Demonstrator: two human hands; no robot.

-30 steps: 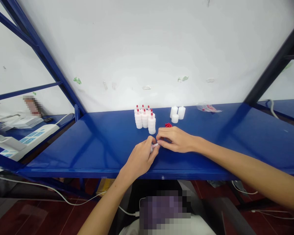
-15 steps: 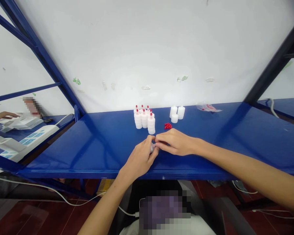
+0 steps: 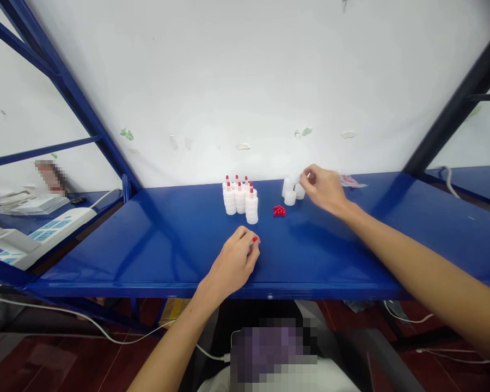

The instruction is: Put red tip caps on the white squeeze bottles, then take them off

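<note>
My left hand (image 3: 234, 260) is closed near the front of the blue table, around a squeeze bottle whose small red tip (image 3: 255, 239) shows between thumb and forefinger. Its body is hidden by the fingers. At the back right my right hand (image 3: 320, 188) has its fingertips pinched at the rearmost white bottles. Whether it grips one of them or something small, I cannot make out. Beside it stand a few white bottles (image 3: 289, 197) without red tips. A small pile of red caps (image 3: 279, 210) lies in front of them. Several white bottles with red tips (image 3: 251, 209) stand grouped to the left.
The blue table (image 3: 167, 234) runs along a white wall, between blue frame posts. A clear plastic bag with red print (image 3: 352, 181) lies behind my right hand. On a neighbouring table at far left are a power strip (image 3: 61, 231) and white boxes (image 3: 35, 202).
My right hand has left the bottle at my left hand and moved back and right to the untipped bottles. A red tip now shows in my left hand, which stays in place.
</note>
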